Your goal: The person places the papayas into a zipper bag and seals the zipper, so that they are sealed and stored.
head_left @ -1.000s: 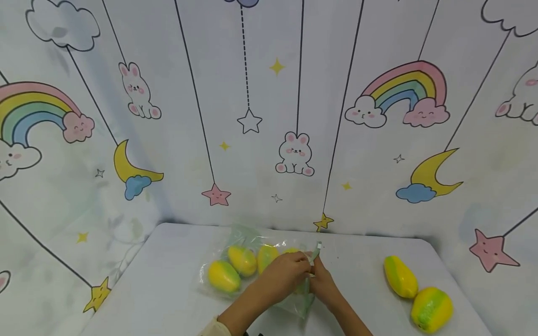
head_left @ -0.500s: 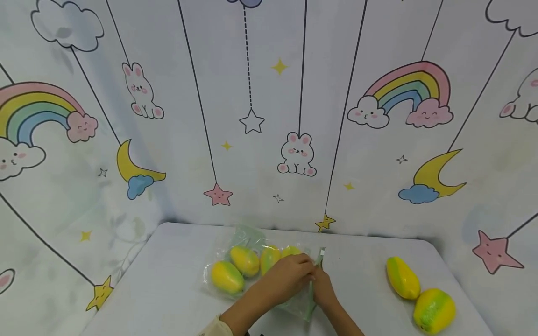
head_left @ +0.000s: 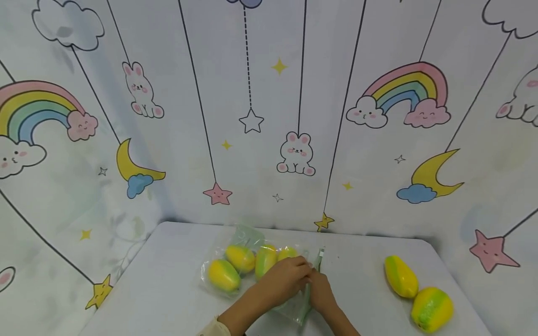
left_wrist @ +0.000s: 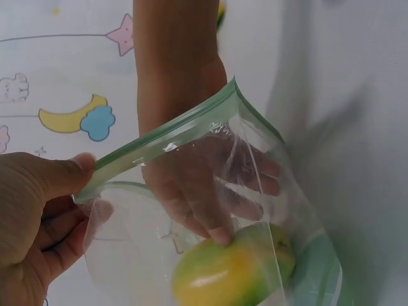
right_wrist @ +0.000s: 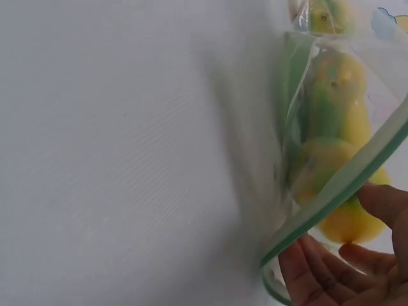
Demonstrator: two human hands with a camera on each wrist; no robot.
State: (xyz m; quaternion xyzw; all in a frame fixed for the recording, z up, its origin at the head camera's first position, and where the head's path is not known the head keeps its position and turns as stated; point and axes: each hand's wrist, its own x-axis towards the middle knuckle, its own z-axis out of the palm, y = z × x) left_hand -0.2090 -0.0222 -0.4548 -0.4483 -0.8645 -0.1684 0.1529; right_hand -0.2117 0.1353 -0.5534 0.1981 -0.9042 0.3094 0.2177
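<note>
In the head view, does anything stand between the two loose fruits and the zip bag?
Yes: the right hand at the mouth of the clear zip bag, and its forearm. Nothing else visible separates it from the loose yellow-green fruits.

I work in what looks like a small screened-off booth (head_left: pixel 63 200), though whether in a home or a studio I cannot tell. Pale sheeting (head_left: pixel 185 140) printed with nursery-style rainbows (head_left: pixel 414 70), rabbits (head_left: pixel 296 154) and moons (head_left: pixel 423 175) rises beyond my white tabletop's (head_left: pixel 168 270) far edge and flanks its left and right edges.
</note>
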